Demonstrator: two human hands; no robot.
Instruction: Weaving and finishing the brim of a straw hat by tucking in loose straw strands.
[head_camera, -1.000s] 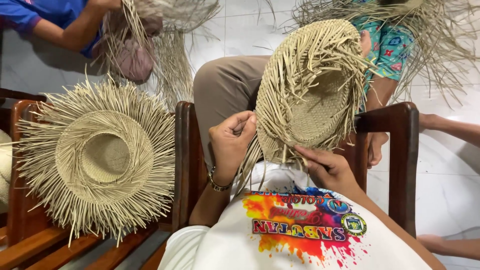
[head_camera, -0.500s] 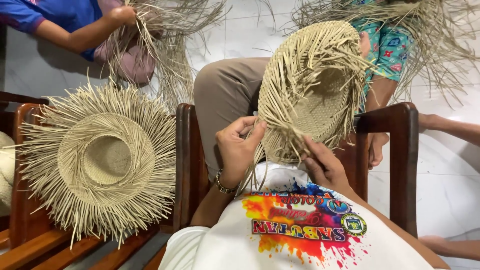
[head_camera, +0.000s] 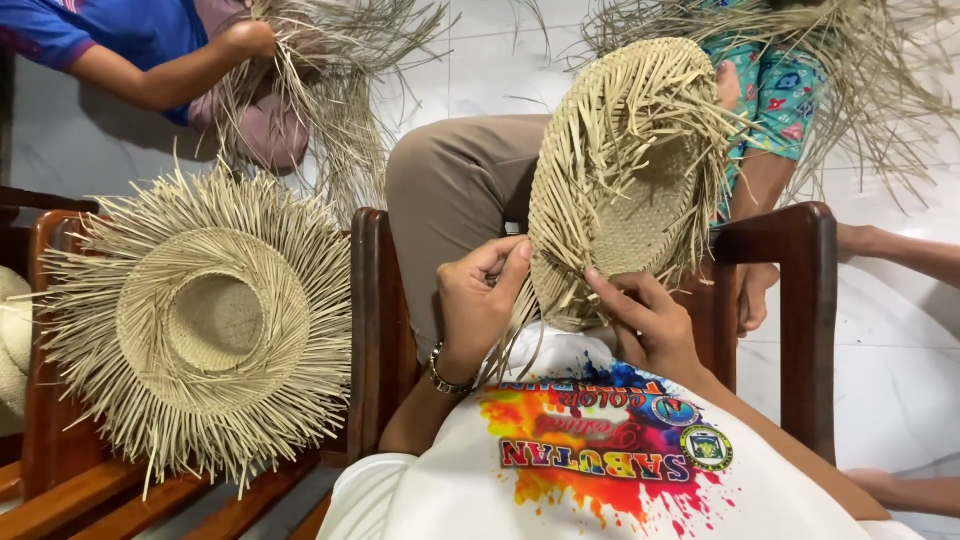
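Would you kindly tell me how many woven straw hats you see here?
2 clearly: one in the hands, one on the chair. Others may be hidden among the straw above.

The person is wearing a white T-shirt (head_camera: 600, 490) bearing a multicoloured paint-splash print, khaki trousers (head_camera: 450, 190), and a metal wristwatch (head_camera: 445, 378).

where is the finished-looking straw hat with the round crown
In the head view, the straw hat lies crown-up on the wooden chair to the person's left, beside the left hand.
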